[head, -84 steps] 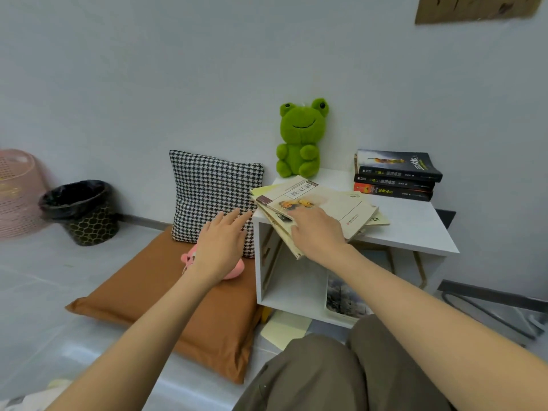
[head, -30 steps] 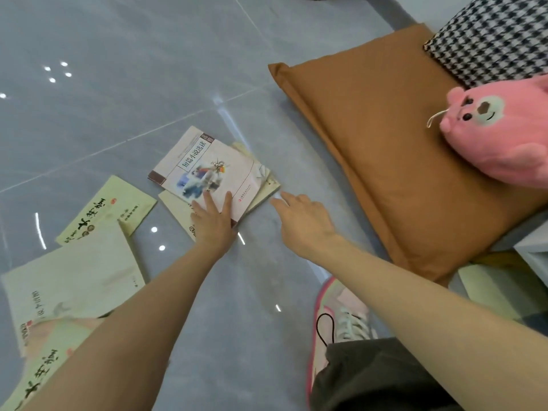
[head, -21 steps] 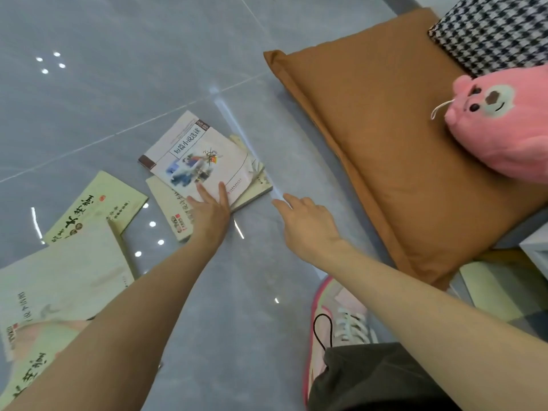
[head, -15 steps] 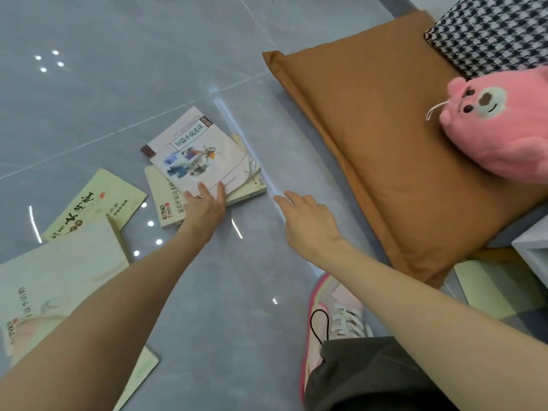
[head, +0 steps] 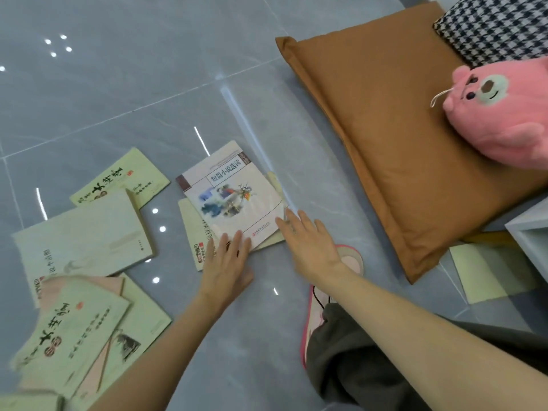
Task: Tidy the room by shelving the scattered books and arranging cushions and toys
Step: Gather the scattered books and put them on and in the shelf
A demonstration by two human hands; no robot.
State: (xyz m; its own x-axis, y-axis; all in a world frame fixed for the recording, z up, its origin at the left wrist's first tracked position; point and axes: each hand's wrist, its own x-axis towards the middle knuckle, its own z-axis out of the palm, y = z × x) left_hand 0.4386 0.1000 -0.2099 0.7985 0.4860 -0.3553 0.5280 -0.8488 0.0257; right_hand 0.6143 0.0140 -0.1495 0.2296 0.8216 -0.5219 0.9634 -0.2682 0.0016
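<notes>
Our left grip [head: 226, 259] lies flat with straight fingers, pressing on the near edge of the white book [head: 234, 194]; it clasps nothing. Our right grip [head: 308, 244], at three o'clock from the left, is likewise spread and empty, its fingertips touching that book's near right corner. We judge that both are set there to square the white book with the cream book [head: 192, 229] beneath it, which sticks out toward seven o'clock, so the two can go up as one pile. A thin paperback flat on smooth tile gives little edge to get under, so the corner is probably the place to start. Both books lie on the grey floor [head: 148, 84], not yet lifted.

At nine o'clock from the white book lie a green-yellow book [head: 124, 179] and a pale book [head: 83, 238] overlapping its corner. At seven o'clock is a loose heap of books [head: 74, 330], blurred. At two o'clock the brown cushion [head: 385, 129] lies flat and carries the pink toy [head: 504, 114], with the checked cushion [head: 498, 28] beyond. At four o'clock a corner of the shelf [head: 530, 232] shows, with one more book [head: 489, 271] on the floor just beside it
</notes>
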